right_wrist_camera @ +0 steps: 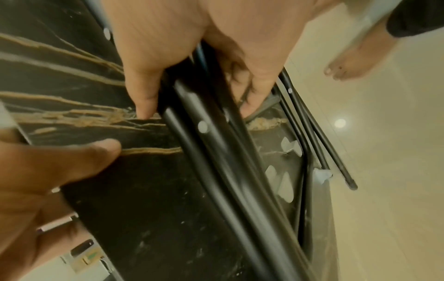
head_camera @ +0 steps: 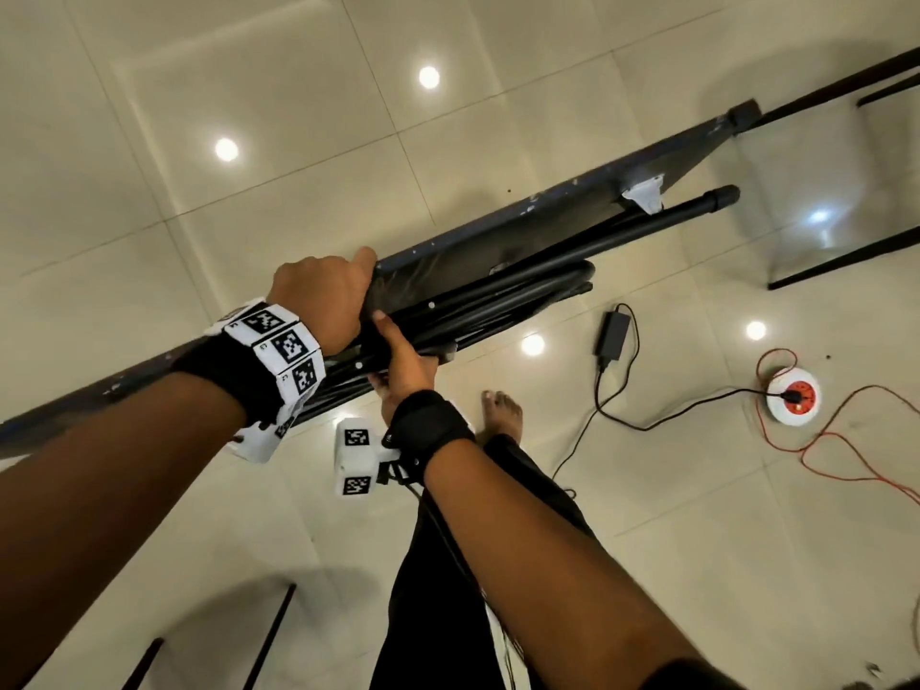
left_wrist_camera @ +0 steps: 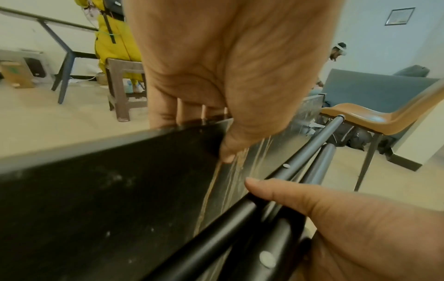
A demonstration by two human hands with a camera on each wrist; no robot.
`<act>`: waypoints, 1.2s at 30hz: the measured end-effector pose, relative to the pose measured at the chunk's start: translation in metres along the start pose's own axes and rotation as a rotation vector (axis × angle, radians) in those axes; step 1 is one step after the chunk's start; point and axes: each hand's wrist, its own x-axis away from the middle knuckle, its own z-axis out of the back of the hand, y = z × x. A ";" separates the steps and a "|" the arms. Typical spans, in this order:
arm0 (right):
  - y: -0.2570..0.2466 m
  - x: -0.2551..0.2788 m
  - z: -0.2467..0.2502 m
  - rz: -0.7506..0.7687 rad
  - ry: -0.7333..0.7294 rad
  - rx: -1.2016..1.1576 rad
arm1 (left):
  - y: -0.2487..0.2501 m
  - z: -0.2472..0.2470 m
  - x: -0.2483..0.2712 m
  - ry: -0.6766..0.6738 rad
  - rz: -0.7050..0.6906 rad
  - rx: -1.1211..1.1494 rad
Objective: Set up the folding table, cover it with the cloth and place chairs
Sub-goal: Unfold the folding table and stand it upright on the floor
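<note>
You're standing on glossy cream floor tiles (head_camera: pixel 149 201) that mirror round ceiling lights. On your right a black power adapter (head_camera: pixel 611 335) and a white-and-red extension reel (head_camera: pixel 792 395) with orange cord lie on the floor. Far right there's a tan chair (left_wrist_camera: pixel 374 117) before a blue-grey sofa (left_wrist_camera: pixel 374 85).

Black wrist straps (head_camera: pixel 432 421), white tag-marked blocks (head_camera: pixel 286 347), black trousers (head_camera: pixel 438 580), bare feet (head_camera: pixel 504 413)

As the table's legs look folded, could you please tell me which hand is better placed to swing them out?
Probably the right hand: it already grips the black leg tubes folded against the underside, while the left hand holds the tabletop edge to steady it.
</note>
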 end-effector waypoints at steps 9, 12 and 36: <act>-0.052 -0.020 0.067 0.202 -0.092 0.671 | -0.013 0.002 -0.025 0.064 0.133 0.208; -0.086 -0.020 0.087 0.598 -0.065 0.896 | -0.013 0.002 -0.023 0.042 0.124 0.223; -0.237 -0.031 0.020 1.444 -0.587 2.400 | 0.103 -0.062 0.045 0.594 0.252 0.356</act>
